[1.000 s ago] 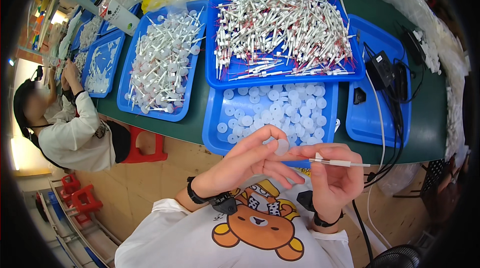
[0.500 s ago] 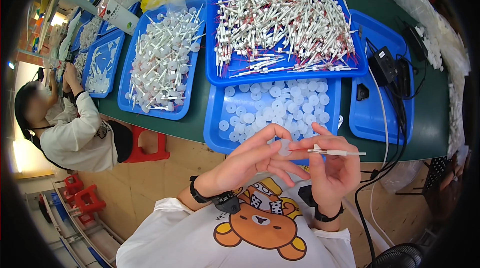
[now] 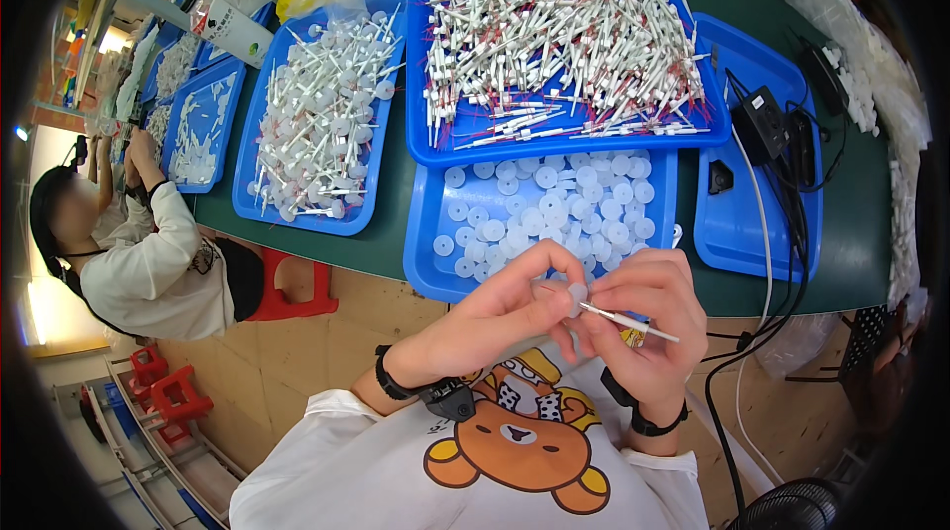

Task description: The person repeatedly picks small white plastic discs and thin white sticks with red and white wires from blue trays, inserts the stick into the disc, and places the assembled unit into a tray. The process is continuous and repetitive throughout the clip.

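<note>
My left hand (image 3: 507,310) pinches a small translucent white disc (image 3: 576,298) between thumb and fingertips. My right hand (image 3: 661,304) grips a slender white rod (image 3: 645,328) with a metal-looking tip. That tip meets the disc; how deep it sits in the disc's middle is hidden by my fingers. Both hands are above the front edge of a blue tray (image 3: 420,263) holding many loose translucent discs. Stacked over its far part is another blue tray (image 3: 584,150), heaped with white rods that have thin red wires.
Left of these, a blue tray (image 3: 312,225) holds rods with discs on them. At right, a blue tray (image 3: 734,243) carries a black adapter (image 3: 760,124) and cables. A white cup (image 3: 233,27) stands far left. Another person (image 3: 148,253) sits at the left, by a red stool (image 3: 307,285).
The rod has tilted from level to sloping, and its tip now meets the disc. My right hand moved slightly left, and its fingers closed in around the rod beside my left hand.
</note>
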### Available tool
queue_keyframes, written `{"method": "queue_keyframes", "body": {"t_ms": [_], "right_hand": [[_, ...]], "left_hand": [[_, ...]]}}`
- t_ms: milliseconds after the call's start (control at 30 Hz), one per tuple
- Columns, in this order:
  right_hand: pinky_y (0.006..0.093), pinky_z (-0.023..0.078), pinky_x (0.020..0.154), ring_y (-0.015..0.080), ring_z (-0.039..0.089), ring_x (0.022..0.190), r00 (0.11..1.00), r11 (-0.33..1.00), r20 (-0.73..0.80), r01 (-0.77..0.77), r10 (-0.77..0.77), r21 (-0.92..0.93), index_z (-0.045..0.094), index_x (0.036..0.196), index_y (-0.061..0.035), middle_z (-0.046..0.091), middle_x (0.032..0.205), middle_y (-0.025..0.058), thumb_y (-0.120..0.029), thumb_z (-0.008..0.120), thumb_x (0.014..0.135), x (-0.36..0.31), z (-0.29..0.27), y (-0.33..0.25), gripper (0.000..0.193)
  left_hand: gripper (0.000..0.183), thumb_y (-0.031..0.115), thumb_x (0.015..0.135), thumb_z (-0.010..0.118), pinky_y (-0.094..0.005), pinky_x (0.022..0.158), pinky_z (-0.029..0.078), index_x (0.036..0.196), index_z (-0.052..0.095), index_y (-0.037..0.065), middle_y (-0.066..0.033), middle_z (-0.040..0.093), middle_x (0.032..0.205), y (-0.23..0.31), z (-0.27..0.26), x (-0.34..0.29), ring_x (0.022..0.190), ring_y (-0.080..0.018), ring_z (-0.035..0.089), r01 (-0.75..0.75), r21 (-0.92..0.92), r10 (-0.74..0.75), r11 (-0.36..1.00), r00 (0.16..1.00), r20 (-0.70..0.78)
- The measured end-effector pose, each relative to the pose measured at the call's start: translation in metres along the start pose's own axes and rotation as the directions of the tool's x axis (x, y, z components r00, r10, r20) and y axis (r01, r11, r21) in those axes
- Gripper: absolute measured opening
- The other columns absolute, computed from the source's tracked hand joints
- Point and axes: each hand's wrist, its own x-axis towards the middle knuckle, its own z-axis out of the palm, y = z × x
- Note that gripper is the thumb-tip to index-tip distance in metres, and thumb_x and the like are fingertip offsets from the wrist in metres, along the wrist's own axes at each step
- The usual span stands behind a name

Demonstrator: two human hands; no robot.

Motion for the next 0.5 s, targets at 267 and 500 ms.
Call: {"method": "queue_keyframes", "body": {"t_ms": [267, 500], "right_hand": [[0.0294, 0.045, 0.059, 0.0209, 0.061, 0.069, 0.996, 0.999, 0.088, -0.022, 0.026, -0.050, 0.078, 0.093, -0.0041, 0.070, 0.082, 0.0059, 0.003, 0.087, 0.066, 0.002, -0.014, -0.006, 0.029], [0.0272, 0.044, 0.052, 0.0173, 0.063, 0.061, 0.978, 0.973, 0.069, -0.205, 0.199, 0.103, 0.078, 0.093, -0.0001, 0.069, 0.076, 0.0097, 0.007, 0.084, 0.073, -0.004, -0.003, -0.008, 0.022]], "left_hand": [[0.027, 0.002, 0.099, 0.066, -0.0301, 0.097, 0.051, 0.124, 0.056, 0.000, -0.0065, 0.062, 0.115, -0.001, 0.005, -0.001, 0.106, -0.0128, 0.062, -0.132, 0.151, 0.150, 0.980, 0.981, -0.121], [0.027, -0.002, 0.086, 0.080, -0.0307, 0.092, 0.054, 0.112, 0.072, -0.004, -0.0123, 0.068, 0.109, 0.002, -0.002, -0.006, 0.100, -0.0160, 0.066, -0.214, 0.557, 0.345, 0.802, 0.928, -0.140]]}}
